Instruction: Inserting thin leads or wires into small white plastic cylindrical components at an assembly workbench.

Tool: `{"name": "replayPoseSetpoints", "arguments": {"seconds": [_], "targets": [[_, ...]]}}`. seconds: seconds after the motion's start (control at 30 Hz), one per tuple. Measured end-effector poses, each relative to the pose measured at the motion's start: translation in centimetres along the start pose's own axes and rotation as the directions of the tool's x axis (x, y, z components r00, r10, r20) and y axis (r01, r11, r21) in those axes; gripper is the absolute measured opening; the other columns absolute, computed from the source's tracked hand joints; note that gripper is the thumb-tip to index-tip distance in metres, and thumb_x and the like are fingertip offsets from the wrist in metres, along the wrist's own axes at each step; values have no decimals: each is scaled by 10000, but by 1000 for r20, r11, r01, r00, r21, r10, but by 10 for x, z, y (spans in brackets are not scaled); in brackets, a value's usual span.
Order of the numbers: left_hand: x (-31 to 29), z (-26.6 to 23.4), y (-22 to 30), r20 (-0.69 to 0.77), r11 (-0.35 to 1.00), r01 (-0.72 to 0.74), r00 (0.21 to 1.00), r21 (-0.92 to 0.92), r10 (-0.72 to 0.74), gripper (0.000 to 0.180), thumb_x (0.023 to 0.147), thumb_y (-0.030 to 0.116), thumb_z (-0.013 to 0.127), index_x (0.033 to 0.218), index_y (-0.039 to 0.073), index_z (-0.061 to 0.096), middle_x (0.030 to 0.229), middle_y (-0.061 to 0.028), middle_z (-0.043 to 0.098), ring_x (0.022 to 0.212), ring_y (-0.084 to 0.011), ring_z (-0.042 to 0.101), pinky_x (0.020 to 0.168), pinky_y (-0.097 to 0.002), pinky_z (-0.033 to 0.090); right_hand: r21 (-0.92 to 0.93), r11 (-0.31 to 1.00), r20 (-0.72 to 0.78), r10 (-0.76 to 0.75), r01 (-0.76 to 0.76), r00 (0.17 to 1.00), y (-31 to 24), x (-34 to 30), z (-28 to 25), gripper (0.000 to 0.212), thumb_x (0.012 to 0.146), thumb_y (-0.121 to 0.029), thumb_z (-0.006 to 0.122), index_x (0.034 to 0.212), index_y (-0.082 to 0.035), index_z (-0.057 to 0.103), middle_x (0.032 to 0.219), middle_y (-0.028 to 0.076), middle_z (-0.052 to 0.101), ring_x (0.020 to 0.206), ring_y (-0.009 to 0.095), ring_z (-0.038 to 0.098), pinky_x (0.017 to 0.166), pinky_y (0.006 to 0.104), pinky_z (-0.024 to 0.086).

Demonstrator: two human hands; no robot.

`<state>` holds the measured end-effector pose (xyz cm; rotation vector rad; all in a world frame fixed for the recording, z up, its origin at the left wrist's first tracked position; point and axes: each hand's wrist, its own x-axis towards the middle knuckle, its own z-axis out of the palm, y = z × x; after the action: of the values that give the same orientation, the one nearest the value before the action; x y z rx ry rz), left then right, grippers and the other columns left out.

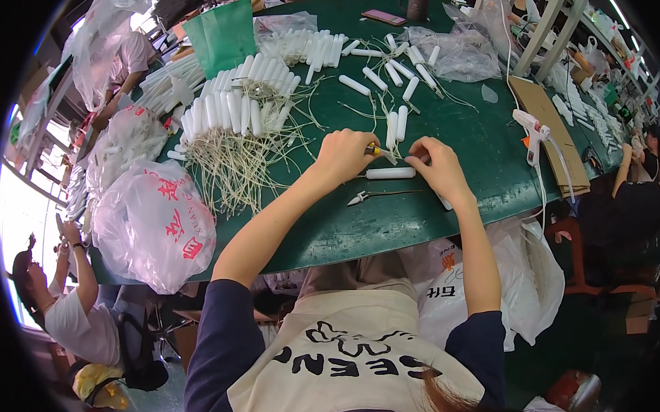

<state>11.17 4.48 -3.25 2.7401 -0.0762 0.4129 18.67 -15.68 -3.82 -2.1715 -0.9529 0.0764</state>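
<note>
My left hand is closed around a small tool with a yellow and black handle; most of the tool is hidden by the fingers. Opposite it, my right hand has its fingers curled in a pinch, and what they hold, if anything, is too small to tell. Just below the fingertips a white tube lies flat on the green table. Two more white tubes with thin wires lie beyond, between the hands. Nearer to me rests a thin dark lead with a white pointed tip.
Piles of white tubes with tangled wires cover the left of the green table. Loose tubes lie at the far middle. A white glue gun with its cord is right, beside cardboard. Stuffed plastic bags stand left. Other people sit nearby.
</note>
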Motion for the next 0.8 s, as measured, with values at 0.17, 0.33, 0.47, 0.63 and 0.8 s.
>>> {"name": "replayPoseSetpoints", "arguments": {"seconds": [0.17, 0.33, 0.47, 0.63, 0.8], "targets": [[-4, 2, -3, 65, 1000, -18, 998, -11, 19, 177, 788, 292, 660, 875, 149, 718, 700, -109, 656, 644, -305, 627, 583, -390, 490, -154, 986, -66, -79, 68, 995, 10, 1, 12, 160, 757, -106, 680, 883, -8, 668, 811, 128, 648, 720, 255, 626, 690, 345, 493], [-8, 0, -4, 53, 998, -61, 997, -10, 61, 160, 756, 204, 651, 889, 163, 730, 705, -120, 659, 638, -302, 626, 589, -388, 498, -145, 989, -45, 11, -18, 999, 13, 4, 14, 104, 751, -125, 676, 803, -36, 692, 778, 129, 668, 724, 280, 645, 680, 363, 504], [-9, -1, -2, 33, 999, -20, 999, -40, 21, 167, 735, 166, 644, 876, 162, 734, 696, -125, 654, 634, -304, 622, 585, -388, 497, -97, 995, -32, 17, -20, 999, 8, 5, 11, 107, 743, -119, 683, 811, -37, 694, 780, 130, 675, 719, 275, 651, 684, 356, 508], [-8, 1, -3, 16, 999, -20, 1000, -48, 21, 170, 732, 158, 644, 875, 162, 735, 695, -129, 652, 630, -306, 620, 581, -391, 494, -55, 998, -27, 19, -20, 999, 7, 8, 13, 104, 741, -90, 679, 818, -21, 690, 773, 125, 679, 701, 251, 659, 679, 333, 514], [-9, 1, -1, -33, 996, -60, 998, -64, 58, 166, 745, 172, 646, 885, 163, 734, 697, -132, 650, 631, -306, 618, 576, -390, 487, 61, 998, -84, 33, -28, 996, -1, 10, 13, 108, 734, -71, 667, 819, -5, 683, 749, 113, 678, 678, 208, 660, 664, 297, 518]]}}
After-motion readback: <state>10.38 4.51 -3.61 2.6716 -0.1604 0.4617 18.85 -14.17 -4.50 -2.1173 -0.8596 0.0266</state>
